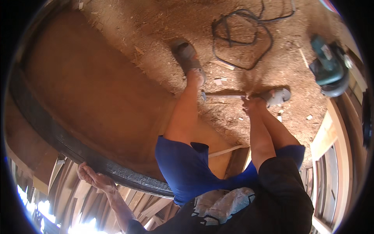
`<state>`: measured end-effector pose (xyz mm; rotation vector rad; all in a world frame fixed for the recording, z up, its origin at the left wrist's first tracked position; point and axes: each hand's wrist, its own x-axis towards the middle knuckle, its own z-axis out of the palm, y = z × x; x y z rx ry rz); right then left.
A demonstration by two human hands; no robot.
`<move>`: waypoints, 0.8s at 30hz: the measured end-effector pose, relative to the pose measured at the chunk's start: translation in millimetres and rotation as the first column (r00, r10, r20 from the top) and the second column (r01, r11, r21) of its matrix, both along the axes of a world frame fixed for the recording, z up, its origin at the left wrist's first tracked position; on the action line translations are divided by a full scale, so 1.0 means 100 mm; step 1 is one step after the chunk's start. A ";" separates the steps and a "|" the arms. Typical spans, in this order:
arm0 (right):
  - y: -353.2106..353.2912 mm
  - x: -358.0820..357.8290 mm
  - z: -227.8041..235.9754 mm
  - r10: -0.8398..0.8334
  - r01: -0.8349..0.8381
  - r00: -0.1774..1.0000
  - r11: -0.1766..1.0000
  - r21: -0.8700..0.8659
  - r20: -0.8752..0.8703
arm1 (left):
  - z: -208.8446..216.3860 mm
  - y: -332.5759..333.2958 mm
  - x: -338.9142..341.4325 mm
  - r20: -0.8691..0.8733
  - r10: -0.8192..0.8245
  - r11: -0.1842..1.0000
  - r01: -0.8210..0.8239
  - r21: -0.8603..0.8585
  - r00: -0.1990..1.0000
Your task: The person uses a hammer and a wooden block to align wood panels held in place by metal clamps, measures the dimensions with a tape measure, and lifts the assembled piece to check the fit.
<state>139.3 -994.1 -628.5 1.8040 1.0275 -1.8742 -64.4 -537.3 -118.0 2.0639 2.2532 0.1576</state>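
Note:
My right hand (248, 104) reaches down close to the ground beside my right foot. It is closed on the end of what looks like a hammer (224, 96), with a pale straight handle and a small blue-grey head pointing left. My left hand (95, 178) is at the left, its fingers curled against the dark edge (117, 170) of a large brown board (93, 89). Blur and angle partly hide the fingertips of both hands.
Wood chips and sawdust cover the ground (152, 27). A black cable (269, 43) lies in loops ahead. A green power tool (329, 68) stands at far right, near a wooden frame (338, 156). Wooden slats (78, 195) show below the board's edge.

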 end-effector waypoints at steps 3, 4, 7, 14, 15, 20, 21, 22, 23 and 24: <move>-0.07 -0.19 -0.31 -0.119 0.118 0.993 0.993 0.017 0.023 | 0.10 -0.04 -0.05 -0.112 -0.011 0.999 0.015 0.032 0.994; -0.06 -0.26 -0.40 -0.162 0.160 0.986 0.986 0.036 0.031 | 0.13 -0.09 -0.08 -0.134 -0.024 0.998 0.031 0.054 0.991; -0.14 -0.43 -0.64 -0.391 0.379 0.916 0.917 0.126 0.091 | 0.22 -0.16 -0.27 -0.264 -0.199 0.979 0.203 -0.014 0.944; 0.25 -0.52 -0.31 0.146 0.004 0.929 0.916 0.402 -0.341 | 0.01 -0.12 0.03 -0.203 -0.117 0.987 0.137 0.089 0.972; 0.34 -0.54 -0.06 0.120 0.080 0.908 0.890 0.449 -0.402 | -0.01 -0.14 0.02 -0.203 -0.159 0.981 0.178 0.082 0.966; 1.09 0.06 1.76 -0.458 0.473 0.876 0.877 0.084 -0.151 | 0.24 -0.21 0.00 -0.240 -0.185 0.970 0.217 0.114 0.953; 0.96 0.14 1.93 -0.513 0.517 0.855 0.838 0.176 -0.072 | 0.24 -0.16 0.02 -0.284 -0.228 0.955 0.271 0.122 0.931; 1.12 0.50 2.34 -0.528 0.523 0.849 0.831 0.191 -0.029 | 0.20 -0.10 0.03 -0.239 -0.247 0.951 0.282 0.125 0.939; 1.32 0.88 2.76 -0.608 0.607 0.792 0.794 -0.026 -0.060 | 0.15 -0.06 0.04 -0.124 -0.233 0.955 0.251 0.158 0.965; 1.50 1.16 3.16 -0.665 0.631 0.740 0.739 -0.236 -0.101 | 0.24 -0.11 -0.04 -0.028 -0.185 0.961 0.186 0.202 0.982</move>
